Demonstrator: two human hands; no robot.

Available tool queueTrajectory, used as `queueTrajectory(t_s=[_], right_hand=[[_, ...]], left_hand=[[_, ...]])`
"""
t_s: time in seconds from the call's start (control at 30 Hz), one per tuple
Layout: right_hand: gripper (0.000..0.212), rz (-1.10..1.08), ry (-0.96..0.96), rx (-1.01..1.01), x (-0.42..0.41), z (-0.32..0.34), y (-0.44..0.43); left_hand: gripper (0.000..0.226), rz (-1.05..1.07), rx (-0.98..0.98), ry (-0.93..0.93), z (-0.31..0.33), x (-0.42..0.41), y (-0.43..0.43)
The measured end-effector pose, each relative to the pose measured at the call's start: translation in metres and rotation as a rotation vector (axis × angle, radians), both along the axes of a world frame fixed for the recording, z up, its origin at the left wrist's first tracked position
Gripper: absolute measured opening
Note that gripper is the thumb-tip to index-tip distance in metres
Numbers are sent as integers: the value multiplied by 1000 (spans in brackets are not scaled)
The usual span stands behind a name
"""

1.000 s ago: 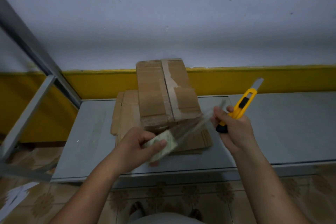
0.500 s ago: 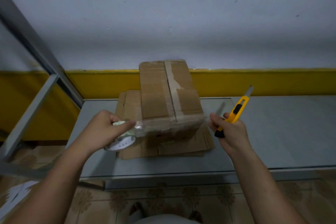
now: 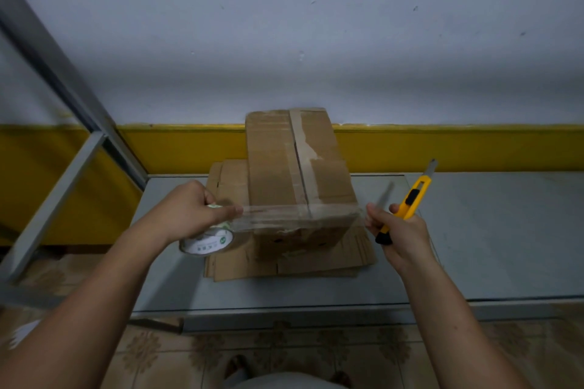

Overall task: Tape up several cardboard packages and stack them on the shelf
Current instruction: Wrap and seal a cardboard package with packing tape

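Note:
A closed cardboard box [image 3: 284, 174] stands on a pile of flattened cardboard [image 3: 290, 262] on the low grey shelf [image 3: 489, 230]. An old tape strip runs along its top seam. My left hand [image 3: 186, 215] grips a roll of clear tape [image 3: 207, 238] left of the box. A clear strip [image 3: 300, 215] stretches from the roll across the box's near top edge to my right hand [image 3: 398, 230]. That hand pinches the strip's free end and also holds a yellow utility knife [image 3: 410, 199], blade up.
A grey metal shelf post [image 3: 63, 73] slants up at the left with a brace below it. A white and yellow wall stands behind the shelf. Patterned floor tiles [image 3: 284, 350] and my feet lie below the shelf's front edge.
My left hand carried the roll from in front of the box out to its left. The strip lengthened and now lies across the box's near top edge. The right hand barely moved.

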State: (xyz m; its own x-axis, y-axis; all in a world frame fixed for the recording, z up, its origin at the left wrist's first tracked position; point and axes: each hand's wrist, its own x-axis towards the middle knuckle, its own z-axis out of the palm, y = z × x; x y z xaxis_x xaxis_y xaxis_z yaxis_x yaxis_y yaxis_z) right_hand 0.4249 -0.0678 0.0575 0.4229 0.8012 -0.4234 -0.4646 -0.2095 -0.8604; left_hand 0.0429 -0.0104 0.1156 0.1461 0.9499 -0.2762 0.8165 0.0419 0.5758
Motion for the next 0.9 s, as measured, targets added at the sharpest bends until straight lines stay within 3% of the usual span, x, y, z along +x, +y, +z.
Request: queueTrajectory(t_s=[0.33, 0.63, 0.73, 0.83, 0.9], right_hand=[[41, 56, 39, -11, 7, -4, -1], [38, 48, -14, 73, 6, -5, 1], [35, 54, -82, 132, 2, -10, -2], [32, 71, -66, 147, 2, -11, -4], [30, 86, -34, 154, 4, -8, -5]], left_hand=[[65, -50, -124, -149, 0, -3, -1], [66, -67, -130, -170, 13, -2, -5], [55, -111, -144, -205, 6, 3, -7], [18, -138, -149, -254, 2, 8, -11], [30, -224, -155, -248, 3, 8, -11]])
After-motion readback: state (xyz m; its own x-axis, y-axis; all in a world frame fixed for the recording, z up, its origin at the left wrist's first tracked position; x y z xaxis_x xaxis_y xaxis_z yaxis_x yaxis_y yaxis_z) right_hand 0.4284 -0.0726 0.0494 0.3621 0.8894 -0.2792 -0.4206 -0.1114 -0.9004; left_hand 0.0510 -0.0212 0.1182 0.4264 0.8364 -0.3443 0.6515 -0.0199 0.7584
